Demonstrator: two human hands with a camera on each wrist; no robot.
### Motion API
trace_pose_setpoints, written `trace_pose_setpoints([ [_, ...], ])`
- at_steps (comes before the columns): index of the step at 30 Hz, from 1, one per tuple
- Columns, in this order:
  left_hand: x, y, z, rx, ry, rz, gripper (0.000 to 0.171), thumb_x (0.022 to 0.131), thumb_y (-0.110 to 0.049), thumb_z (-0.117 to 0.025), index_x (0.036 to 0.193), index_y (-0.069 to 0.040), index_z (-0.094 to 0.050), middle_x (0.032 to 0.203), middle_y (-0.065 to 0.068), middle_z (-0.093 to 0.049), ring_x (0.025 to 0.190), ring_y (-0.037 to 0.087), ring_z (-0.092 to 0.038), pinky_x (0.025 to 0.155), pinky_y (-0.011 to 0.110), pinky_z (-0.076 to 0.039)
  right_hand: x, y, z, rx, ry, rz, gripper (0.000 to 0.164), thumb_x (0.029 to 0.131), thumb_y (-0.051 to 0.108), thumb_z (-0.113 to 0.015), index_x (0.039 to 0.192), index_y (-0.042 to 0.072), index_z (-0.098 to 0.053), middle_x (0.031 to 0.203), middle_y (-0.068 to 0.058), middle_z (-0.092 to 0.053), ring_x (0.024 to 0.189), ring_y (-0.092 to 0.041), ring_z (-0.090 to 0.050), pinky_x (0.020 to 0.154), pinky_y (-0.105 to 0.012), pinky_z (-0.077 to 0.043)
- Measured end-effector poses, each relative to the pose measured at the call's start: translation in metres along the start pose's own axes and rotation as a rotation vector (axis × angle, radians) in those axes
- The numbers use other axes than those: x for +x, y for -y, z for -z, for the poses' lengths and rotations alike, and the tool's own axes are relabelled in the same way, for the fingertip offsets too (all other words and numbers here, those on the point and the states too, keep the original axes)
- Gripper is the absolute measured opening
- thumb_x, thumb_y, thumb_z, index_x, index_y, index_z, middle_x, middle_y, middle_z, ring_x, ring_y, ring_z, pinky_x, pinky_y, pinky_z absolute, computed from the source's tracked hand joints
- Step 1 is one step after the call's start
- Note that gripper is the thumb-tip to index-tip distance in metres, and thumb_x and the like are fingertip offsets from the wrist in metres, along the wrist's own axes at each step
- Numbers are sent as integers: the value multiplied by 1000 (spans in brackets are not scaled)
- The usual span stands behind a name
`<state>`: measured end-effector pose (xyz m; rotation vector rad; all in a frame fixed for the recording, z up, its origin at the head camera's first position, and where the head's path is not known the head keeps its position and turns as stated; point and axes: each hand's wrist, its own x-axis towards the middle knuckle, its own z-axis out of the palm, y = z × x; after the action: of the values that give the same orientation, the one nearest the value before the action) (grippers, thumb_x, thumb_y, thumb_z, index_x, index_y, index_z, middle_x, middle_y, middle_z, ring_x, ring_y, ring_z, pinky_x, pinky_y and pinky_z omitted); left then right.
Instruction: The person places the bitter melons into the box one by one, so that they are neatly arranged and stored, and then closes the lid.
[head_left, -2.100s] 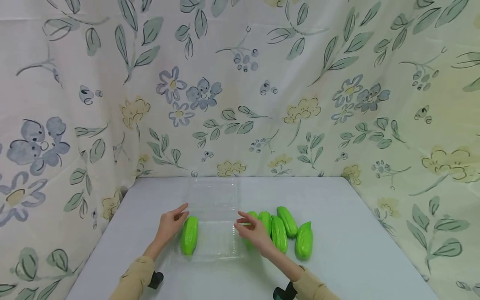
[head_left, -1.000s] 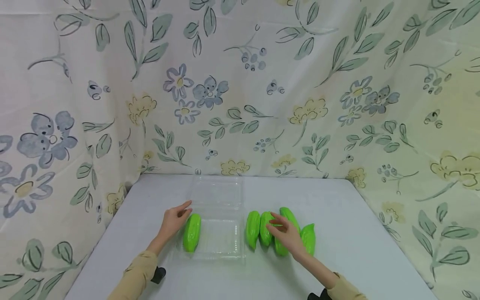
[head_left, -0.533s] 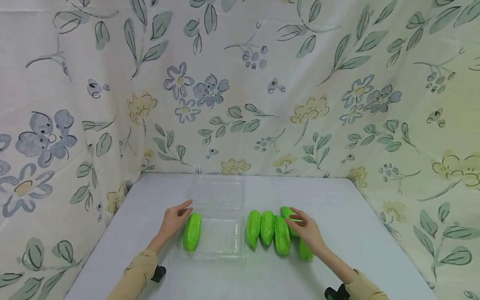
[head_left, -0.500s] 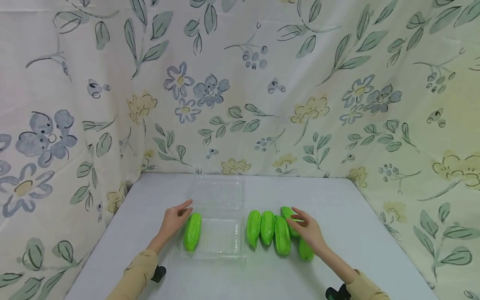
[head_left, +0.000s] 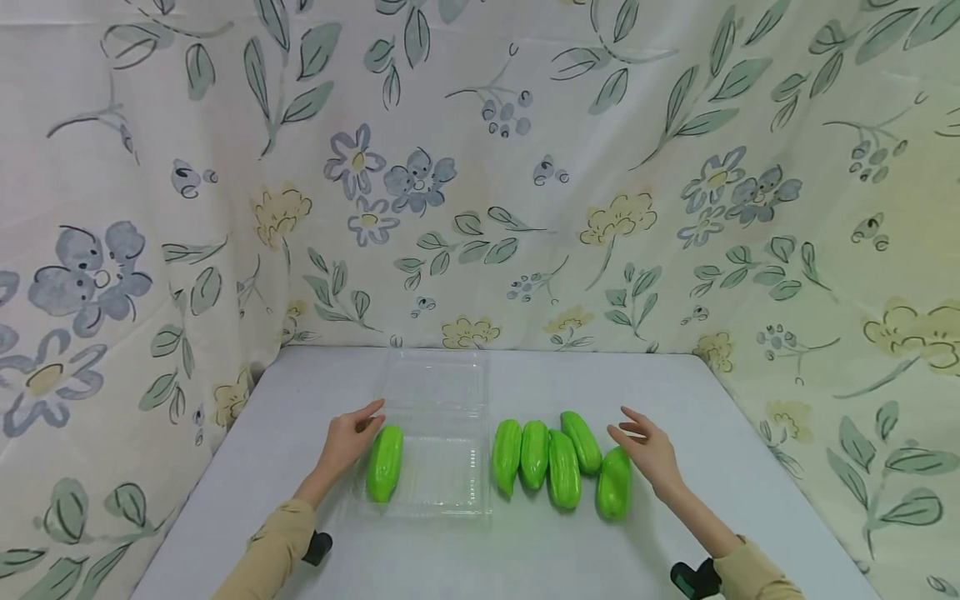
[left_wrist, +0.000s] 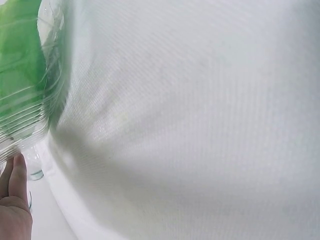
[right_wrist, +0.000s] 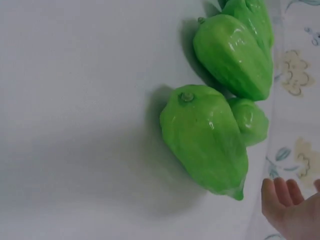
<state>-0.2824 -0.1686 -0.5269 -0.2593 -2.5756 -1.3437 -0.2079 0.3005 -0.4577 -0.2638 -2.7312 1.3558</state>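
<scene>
Right hand (head_left: pixel 649 451) near the rightmost green vegetable (head_left: pixel 614 490)

A: Left wrist view, cut-offs?
B: Left hand (left_wrist: pixel 14 210), box (left_wrist: pixel 22 122) and boxed vegetable (left_wrist: pixel 19 55), all chopped by the edge.
A: Right wrist?
B: Right hand (right_wrist: pixel 296 217) runs out of frame, left vegetable (right_wrist: pixel 252 19) too. Far vegetable (right_wrist: pixel 252 122) partly hidden behind right vegetable (right_wrist: pixel 205 142).
A: Head?
B: Sleeves (head_left: pixel 262 542) cut off near; black gadgets (head_left: pixel 320 547) partly hidden, too small to tell.
</scene>
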Motion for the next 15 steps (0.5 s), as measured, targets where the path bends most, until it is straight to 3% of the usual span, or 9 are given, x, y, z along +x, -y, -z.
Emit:
trace_pose_setpoints([
  [7,0,1,0,1,4,1,37,92,-15,-62,128,-4,-59,120,17,-65,94,27,-69,63,18,-47,1,-12,9,-5,-8,-54,62,95,37,-57,143,4,-38,133,-30,-50,119,-41,-53,85,-34,-53],
  [15,0,1,0,2,5,8,37,92,-16,-62,128,-5,-60,120,16,-65,95,26,-69,67,18,-48,1,-21,8,-14,33,-118,66,92,37,-61,142,1,-39,133,-34,-46,115,-42,-54,82,-36,-54],
])
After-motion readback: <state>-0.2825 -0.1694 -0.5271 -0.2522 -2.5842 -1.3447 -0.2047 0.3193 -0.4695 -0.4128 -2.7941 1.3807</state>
